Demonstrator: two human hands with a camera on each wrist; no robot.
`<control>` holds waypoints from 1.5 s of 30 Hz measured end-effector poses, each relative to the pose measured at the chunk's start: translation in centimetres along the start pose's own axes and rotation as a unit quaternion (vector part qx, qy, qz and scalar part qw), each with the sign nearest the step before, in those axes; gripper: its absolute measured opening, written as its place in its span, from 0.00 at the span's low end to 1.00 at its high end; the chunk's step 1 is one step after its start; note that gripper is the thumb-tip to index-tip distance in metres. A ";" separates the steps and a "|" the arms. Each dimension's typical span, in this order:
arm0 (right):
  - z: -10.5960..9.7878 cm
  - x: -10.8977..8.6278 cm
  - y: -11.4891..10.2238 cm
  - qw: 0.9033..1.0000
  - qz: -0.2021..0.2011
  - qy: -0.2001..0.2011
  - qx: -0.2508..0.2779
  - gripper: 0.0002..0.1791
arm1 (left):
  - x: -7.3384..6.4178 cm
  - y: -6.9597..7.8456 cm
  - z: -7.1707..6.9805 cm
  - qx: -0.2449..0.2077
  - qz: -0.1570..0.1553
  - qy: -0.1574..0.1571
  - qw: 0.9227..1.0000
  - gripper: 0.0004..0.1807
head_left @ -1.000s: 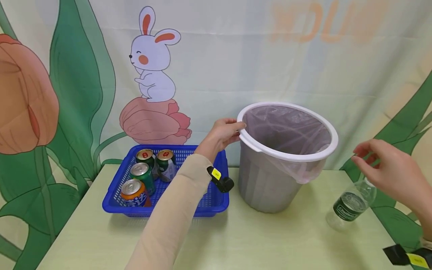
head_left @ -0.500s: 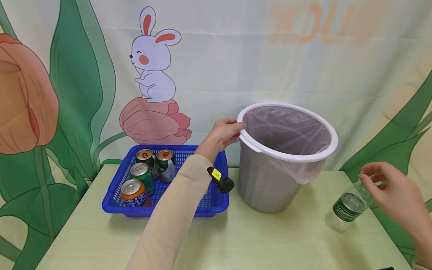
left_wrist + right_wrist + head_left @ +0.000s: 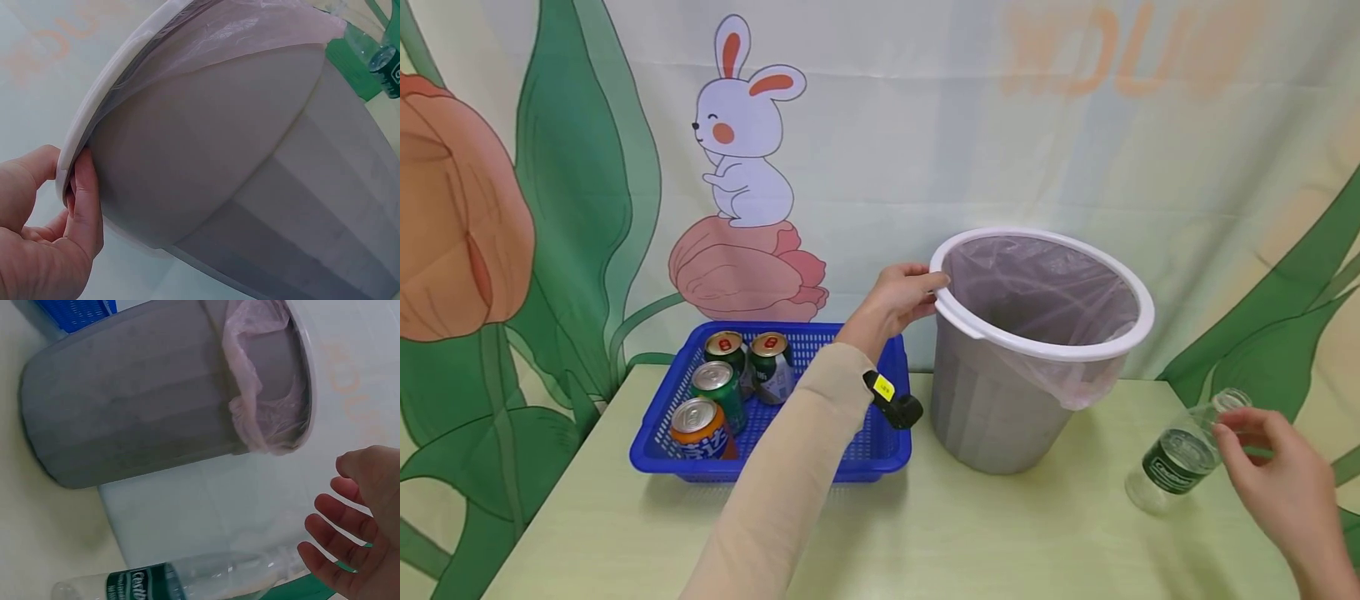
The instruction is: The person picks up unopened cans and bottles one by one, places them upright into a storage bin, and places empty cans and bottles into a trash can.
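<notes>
My left hand [image 3: 901,302] grips the left side of the white rim of a grey trash can [image 3: 1000,417], thumb over the rim and fingers beneath it. A thin pinkish plastic bag [image 3: 1037,267] lines the can and folds over outside. At the right stands a clear plastic bottle [image 3: 1183,450] with a dark green label. Beside its upper part is my right hand [image 3: 1285,483], fingers loosely bent. In the right wrist view, that hand's fingers [image 3: 340,515] are spread and hold nothing, and the bottle [image 3: 212,575] lies just past them.
Left of the can sits a blue plastic basket [image 3: 643,454]. It holds several drink cans, among them an orange can [image 3: 700,429] and a green can [image 3: 718,392]. A printed cloth [image 3: 865,150] hangs behind the pale table [image 3: 1000,542].
My right hand has come down from above the bottle's neck to its right side, leaving the bottle's mouth in view. My left hand stays on the can's rim.
</notes>
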State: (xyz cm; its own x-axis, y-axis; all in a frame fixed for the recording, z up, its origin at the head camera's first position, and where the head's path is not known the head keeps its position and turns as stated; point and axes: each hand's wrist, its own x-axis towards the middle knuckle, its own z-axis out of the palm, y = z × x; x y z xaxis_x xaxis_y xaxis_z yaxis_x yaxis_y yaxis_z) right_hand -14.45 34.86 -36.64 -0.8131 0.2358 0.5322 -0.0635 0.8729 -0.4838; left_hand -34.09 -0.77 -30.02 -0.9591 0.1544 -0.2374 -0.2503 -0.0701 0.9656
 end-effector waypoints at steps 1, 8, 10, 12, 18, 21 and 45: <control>0.2 -0.2 0.2 1.000 0.014 0.001 -0.002 0.14 | 0.0 0.0 0.0 0.000 0.000 0.001 1.000 0.24; 1.4 -1.3 2.1 0.996 0.087 -0.012 -0.009 0.21 | 0.1 0.1 0.1 -0.004 0.001 0.003 1.000 0.24; 1.6 -1.5 2.6 0.994 0.109 -0.014 -0.007 0.22 | 0.1 0.1 0.1 -0.004 0.001 0.002 1.000 0.24; 1.7 -1.7 3.0 0.991 0.129 -0.016 -0.007 0.24 | 0.1 0.1 0.2 -0.003 0.002 0.001 1.000 0.24; 2.1 -1.9 4.0 0.987 0.157 -0.021 0.005 0.30 | 0.0 0.1 0.2 0.005 0.006 -0.003 1.000 0.24; 2.5 -1.9 4.5 0.984 0.173 -0.014 0.026 0.34 | 0.0 0.1 0.2 0.007 0.006 -0.003 1.000 0.24; 5.6 -2.8 9.3 0.962 0.188 -0.130 0.148 0.52 | -0.1 0.0 0.1 -0.010 0.007 -0.007 1.000 0.22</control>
State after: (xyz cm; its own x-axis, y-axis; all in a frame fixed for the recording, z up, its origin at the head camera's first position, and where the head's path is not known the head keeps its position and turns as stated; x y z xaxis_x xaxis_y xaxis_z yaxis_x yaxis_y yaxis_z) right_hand -16.03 39.93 -46.49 -0.9257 0.3630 0.1065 0.1339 0.5776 -0.8052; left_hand -34.00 -0.74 -29.98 -0.9605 0.1675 -0.2223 -0.2396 -0.0912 0.9666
